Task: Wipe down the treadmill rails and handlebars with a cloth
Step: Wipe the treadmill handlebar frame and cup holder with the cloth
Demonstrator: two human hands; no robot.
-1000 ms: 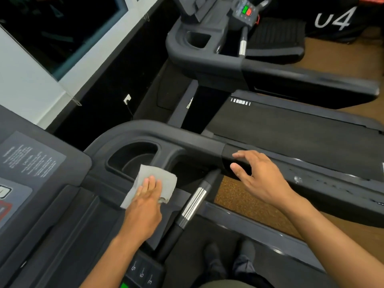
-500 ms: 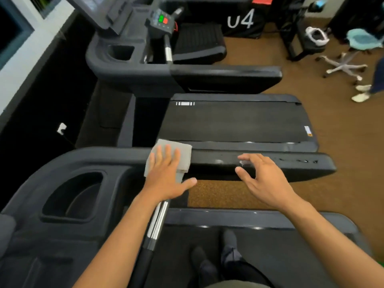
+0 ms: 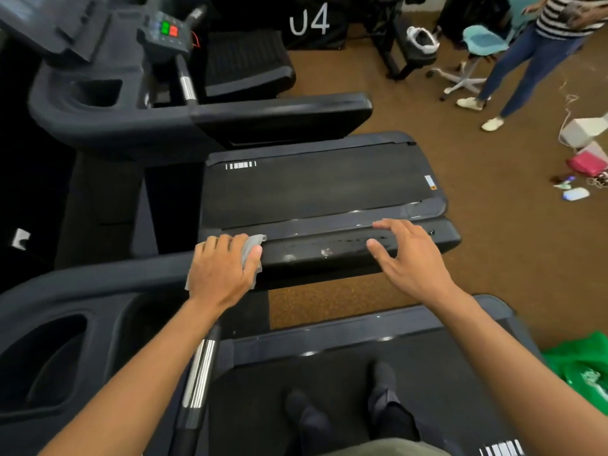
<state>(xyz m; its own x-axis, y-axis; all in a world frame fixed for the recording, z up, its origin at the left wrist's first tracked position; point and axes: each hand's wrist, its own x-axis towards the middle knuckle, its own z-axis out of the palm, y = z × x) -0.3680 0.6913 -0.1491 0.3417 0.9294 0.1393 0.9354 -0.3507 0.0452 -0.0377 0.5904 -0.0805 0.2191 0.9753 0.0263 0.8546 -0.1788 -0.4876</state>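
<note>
Cloth [image 3: 251, 250]: grey, thin and crumpled, mostly hidden beneath the left hand [image 3: 223, 271]; creased edges show past the fingertips and at the heel of the hand. It lies on the near end of the black side rail [image 3: 329, 250], whose glossy top shows pale smudges. The left hand grasps the cloth, fingers curled over the rail. The right hand [image 3: 408, 255] is released, fingers spread over the same rail farther along; contact cannot be confirmed.

Markings: white "U4" [image 3: 309, 23] on a dark panel at the back. The neighbouring treadmill's console carries 1 green and 1 red button [image 3: 168, 28]. Its belt bears white bars [image 3: 240, 165] and a small orange label [image 3: 430, 183], unreadable.
</note>
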